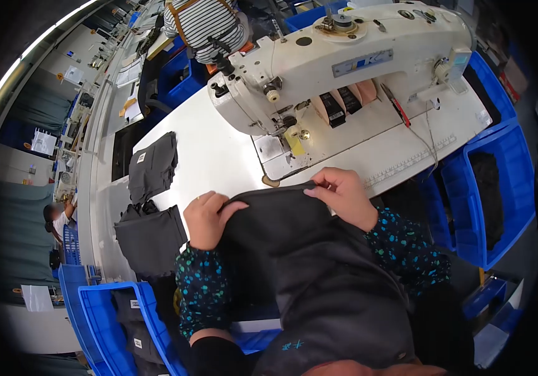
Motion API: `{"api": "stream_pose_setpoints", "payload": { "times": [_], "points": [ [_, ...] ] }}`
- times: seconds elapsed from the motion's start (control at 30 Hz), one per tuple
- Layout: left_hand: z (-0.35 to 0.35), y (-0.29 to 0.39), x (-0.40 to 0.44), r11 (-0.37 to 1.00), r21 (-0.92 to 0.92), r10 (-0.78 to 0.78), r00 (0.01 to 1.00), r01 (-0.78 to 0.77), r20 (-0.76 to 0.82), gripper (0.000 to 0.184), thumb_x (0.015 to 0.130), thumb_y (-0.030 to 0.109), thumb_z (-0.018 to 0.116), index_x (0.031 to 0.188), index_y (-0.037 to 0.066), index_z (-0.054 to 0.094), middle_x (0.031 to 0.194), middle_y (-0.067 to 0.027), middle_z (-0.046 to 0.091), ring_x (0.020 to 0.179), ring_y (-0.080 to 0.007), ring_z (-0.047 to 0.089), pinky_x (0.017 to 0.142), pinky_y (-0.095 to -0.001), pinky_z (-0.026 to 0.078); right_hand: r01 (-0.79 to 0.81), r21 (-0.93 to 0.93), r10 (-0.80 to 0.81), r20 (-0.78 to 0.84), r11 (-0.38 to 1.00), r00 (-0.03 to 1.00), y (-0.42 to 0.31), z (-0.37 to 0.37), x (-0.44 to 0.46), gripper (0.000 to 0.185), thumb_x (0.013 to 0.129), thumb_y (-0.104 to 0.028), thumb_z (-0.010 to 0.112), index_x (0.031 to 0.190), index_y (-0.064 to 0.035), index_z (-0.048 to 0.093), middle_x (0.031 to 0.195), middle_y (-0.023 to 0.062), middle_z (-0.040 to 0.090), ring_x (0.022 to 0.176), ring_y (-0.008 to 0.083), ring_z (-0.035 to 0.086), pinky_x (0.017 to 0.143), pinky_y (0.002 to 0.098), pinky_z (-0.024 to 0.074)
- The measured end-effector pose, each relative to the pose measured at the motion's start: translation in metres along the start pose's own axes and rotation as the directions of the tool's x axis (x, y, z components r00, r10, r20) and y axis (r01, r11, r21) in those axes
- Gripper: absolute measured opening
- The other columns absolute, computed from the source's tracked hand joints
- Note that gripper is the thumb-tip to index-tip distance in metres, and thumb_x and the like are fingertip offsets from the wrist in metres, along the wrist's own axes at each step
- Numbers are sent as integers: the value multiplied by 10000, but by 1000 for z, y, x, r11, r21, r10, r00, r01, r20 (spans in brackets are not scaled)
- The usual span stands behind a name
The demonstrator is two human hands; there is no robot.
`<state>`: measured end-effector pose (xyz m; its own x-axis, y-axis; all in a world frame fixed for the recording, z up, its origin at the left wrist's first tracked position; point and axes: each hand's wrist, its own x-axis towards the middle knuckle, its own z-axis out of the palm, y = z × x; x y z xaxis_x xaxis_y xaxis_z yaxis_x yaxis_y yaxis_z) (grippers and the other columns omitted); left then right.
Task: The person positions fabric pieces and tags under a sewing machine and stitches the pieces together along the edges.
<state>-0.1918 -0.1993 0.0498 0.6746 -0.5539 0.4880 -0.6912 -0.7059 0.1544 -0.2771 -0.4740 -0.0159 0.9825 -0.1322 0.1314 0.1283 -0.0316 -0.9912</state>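
Note:
A piece of black fabric is stretched between my two hands at the near edge of the sewing table. My left hand pinches its upper left corner between thumb and fingers. At the upper right corner, my right hand grips the same edge, thumb toward the middle. Just beyond the fabric stands a white sewing machine, its needle area a short way above my right hand. The fabric's lower part merges with my dark apron, so I cannot tell where it ends.
Folded black pieces lie in stacks on the left of the white table. Red-handled scissors and labelled pieces lie under the machine arm. Blue bins stand right and lower left. A person in stripes sits beyond.

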Motion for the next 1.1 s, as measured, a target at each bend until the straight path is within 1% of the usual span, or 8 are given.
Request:
{"api": "stream_pose_setpoints", "payload": {
  "times": [0.03,0.17,0.3,0.53,0.7,0.77,1.07,1.1],
  "points": [
    [8,-3,3,988,-59,-130,977,142,168,249,713,196,870,753,29,688,671,-78,589,589,-278,578,573,-350,475,-70,-37,70,-3,997,998,10,2,3,158,838,-58,766,899,46,664,749,69,668,647,89,582,602,266,480],
    [38,-18,-3,861,-356,-228,902,363,367,231,724,78,866,809,-24,677,762,-64,625,699,-161,578,655,-288,466,54,-172,-67,-65,984,996,22,6,1,172,811,-55,774,903,43,666,743,110,664,626,151,611,602,278,486],
    [42,-25,-3,819,-440,-222,911,368,348,221,724,58,861,816,-23,677,750,-55,614,683,-156,564,656,-290,466,27,-136,-33,-45,990,998,21,5,3,160,817,-51,771,898,42,669,750,100,669,626,143,610,602,280,488],
    [40,-40,42,980,-26,-179,931,197,318,293,720,211,864,899,38,709,907,-121,706,832,-321,680,734,-369,528,-170,138,141,197,976,970,33,15,38,124,889,-34,710,915,33,609,753,18,633,655,55,574,589,249,477],
    [62,5,73,836,-524,93,899,164,429,315,772,190,834,987,17,681,938,-157,716,881,-332,694,766,-368,537,-252,154,197,303,956,932,36,8,67,99,908,-28,680,942,20,600,768,-4,621,669,44,560,586,241,467],
    [79,-2,78,840,-509,114,855,189,505,290,783,177,825,970,12,677,909,-159,711,851,-328,689,750,-369,533,-51,134,-6,399,990,917,47,8,83,84,915,-33,663,940,26,610,756,2,616,677,50,575,603,248,479],
    [83,-5,78,778,-575,124,837,251,532,229,862,182,775,936,-8,671,799,-156,682,728,-261,645,693,-351,507,-95,-2,87,436,995,896,27,3,101,148,921,-115,696,938,32,677,762,77,697,681,82,618,634,257,496],
    [79,-5,79,734,-587,120,786,341,606,239,891,201,753,953,-14,668,798,-155,676,712,-241,623,686,-345,501,18,-37,0,429,999,903,37,3,101,162,921,-136,703,919,25,683,740,80,695,671,87,626,632,260,501]
  ]
}}
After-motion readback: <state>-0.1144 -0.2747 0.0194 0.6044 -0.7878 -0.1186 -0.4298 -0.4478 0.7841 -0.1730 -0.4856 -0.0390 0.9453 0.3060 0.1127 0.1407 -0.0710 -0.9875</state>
